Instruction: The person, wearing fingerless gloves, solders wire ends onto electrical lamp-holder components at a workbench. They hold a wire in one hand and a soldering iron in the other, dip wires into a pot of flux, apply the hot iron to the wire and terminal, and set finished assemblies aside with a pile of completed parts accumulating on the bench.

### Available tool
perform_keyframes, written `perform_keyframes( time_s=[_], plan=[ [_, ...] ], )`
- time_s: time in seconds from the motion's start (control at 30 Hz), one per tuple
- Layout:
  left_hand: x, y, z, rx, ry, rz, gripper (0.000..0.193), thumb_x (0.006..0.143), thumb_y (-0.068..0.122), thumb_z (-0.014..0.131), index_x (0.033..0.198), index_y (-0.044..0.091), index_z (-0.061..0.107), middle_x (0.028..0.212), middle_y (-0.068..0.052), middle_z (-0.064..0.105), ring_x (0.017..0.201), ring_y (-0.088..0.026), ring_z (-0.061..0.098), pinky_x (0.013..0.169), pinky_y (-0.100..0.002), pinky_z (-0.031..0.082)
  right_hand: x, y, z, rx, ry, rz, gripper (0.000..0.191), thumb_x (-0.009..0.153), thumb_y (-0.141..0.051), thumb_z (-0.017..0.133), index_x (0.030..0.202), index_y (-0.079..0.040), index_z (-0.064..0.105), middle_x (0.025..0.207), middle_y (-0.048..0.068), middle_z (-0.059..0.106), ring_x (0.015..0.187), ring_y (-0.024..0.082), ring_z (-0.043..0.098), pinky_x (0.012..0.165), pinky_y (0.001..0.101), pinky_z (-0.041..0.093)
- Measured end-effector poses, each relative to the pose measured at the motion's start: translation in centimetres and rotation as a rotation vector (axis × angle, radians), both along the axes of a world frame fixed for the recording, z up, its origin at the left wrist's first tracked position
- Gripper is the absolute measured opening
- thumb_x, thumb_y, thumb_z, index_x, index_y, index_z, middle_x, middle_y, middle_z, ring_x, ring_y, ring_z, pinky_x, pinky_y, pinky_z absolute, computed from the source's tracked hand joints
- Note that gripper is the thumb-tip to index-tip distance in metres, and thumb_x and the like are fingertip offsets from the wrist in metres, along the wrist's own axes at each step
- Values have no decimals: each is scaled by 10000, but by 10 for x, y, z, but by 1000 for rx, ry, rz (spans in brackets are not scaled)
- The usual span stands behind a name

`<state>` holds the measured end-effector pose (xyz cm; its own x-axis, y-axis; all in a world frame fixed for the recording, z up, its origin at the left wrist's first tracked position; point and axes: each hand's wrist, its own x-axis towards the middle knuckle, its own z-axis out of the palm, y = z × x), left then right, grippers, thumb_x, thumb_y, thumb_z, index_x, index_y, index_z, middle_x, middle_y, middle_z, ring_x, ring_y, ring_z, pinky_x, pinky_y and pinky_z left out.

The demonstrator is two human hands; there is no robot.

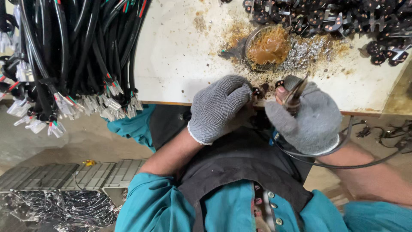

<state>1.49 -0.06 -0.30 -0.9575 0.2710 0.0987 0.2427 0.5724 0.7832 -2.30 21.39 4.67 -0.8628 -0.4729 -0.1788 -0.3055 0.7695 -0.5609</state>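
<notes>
**Operator:** I have both gloved hands low in the centre of the frame, at the near edge of the white workbench (pixel 180 51). My left hand (pixel 219 107) is curled nearly shut, pinching a small dark round connector piece (pixel 257 91) between thumb and fingertips. My right hand (pixel 307 116) is wrapped tight around the soldering iron (pixel 295 95), tip pointing up and left toward that piece.

**Spotter:** Is the tip touching the piece?

**Operator:** Just beside it; whether it touches, I cannot tell from here. The black cord (pixel 334 161) trails from the iron to the lower right.

**Spotter:** I would brace both wrists on the bench edge so the tip does not wander.

**Operator:** Agreed. The tin of brown flux paste (pixel 268 47) sits just above my hands, ringed by silvery solder splatter (pixel 309 49), so a dip is a short reach.

**Spotter:** Mind the glove near the hot tip.

**Operator:** Yes, I judge that the main risk, since my left fingertips are very close. The pile of finished dark pieces (pixel 334 17) lies at the upper right, and bundled black cables with white plugs (pixel 73 60) hang at the upper left, well apart.
</notes>
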Motion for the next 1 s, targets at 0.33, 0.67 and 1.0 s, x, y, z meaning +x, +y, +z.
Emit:
perform_keyframes(
  time_s=[0.33, 0.67, 1.0],
  plan=[
    [-4, -5, 3, 120, 115, 20, 234, 814, 132, 821, 958, 143, 638, 1083, -48, 702, 949, -255, 729, 755, -374, 587, -1, 17, -10, -155, 453, 142, 44, 913, -134, 730, 879, -139, 758, 833, 64, 747, 775, 244, 702, 701, 400, 523],
    [-4, -5, 5, 99, 84, -5, 278, 764, 185, 889, 953, 175, 686, 1110, -57, 712, 945, -272, 728, 750, -380, 578, 11, 13, -24, -533, 102, -102, 512, 736, -228, 912, 1138, -42, 655, 1016, 143, 703, 996, 252, 642, 904, 389, 510],
    [-5, -9, 2, 69, 27, -101, 345, 695, 194, 890, 997, 178, 725, 1145, -68, 717, 915, -280, 738, 749, -382, 579, 16, 21, -35, -781, -269, -192, 369, 764, -59, 875, 1096, -1, 727, 1027, 165, 754, 962, 300, 732, 798, 427, 626]
  ],
)
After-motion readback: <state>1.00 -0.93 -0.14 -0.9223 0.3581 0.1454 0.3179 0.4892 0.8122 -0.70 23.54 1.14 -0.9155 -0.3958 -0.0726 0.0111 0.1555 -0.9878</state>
